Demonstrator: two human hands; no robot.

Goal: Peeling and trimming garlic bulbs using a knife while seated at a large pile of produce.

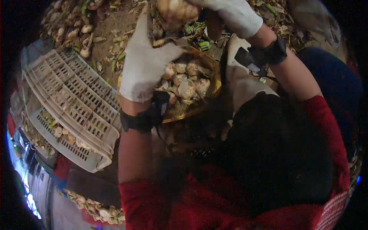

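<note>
My left hand (141, 64), in a white knitted glove, hangs over the left rim of a yellow mesh basket (217, 79). Its forefinger and thumb are spread, and I see nothing gripped between them. Several garlic bulbs (187, 86) with dirty skins lie in the basket. At the top edge, a large blurred garlic bulb (178, 10) appears between my hands. My right hand (238, 17), also gloved in white, reaches towards that bulb. Its fingertips are cut off or blurred, so its grip is unclear. Below it is a dark, blurred object (212, 24).
To the left, a slotted white plastic crate (72, 89) sits tilted over another crate (86, 155) holding garlic pieces. Loose garlic bulbs (74, 31) cover the ground at upper left. Green stem cuttings (204, 44) lie beyond the basket. More garlic (100, 211) is heaped at lower left.
</note>
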